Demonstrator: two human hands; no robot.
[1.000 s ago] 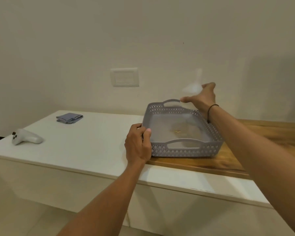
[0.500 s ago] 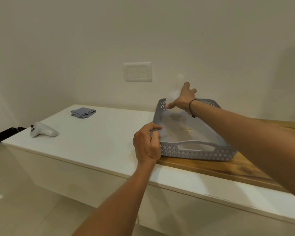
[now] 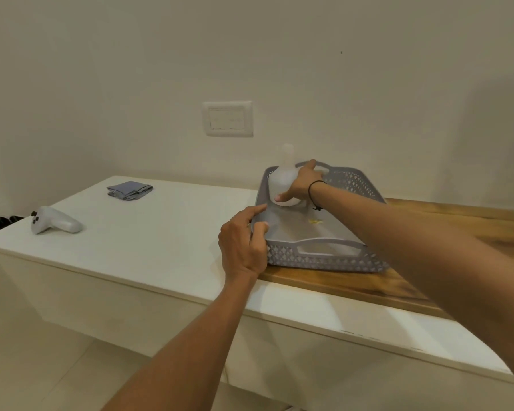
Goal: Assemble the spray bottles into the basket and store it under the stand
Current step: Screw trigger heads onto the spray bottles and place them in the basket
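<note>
Two bare forearms, no sleeves. Right hand point(image 3: 301, 185): thin black cord bracelet point(image 3: 314, 193) at wrist, small knot hanging below. Left hand point(image 3: 244, 247): nothing worn.

A plain room in a home: a bare cream wall with a white switch plate point(image 3: 228, 118) above the hands, a pale tiled floor point(image 3: 42, 366) below them, and a long white bench point(image 3: 149, 232) with a wooden slab point(image 3: 457, 221) to their right. Left of the hands lie a white game controller point(image 3: 55, 223) and a folded grey cloth point(image 3: 129, 190)
</note>
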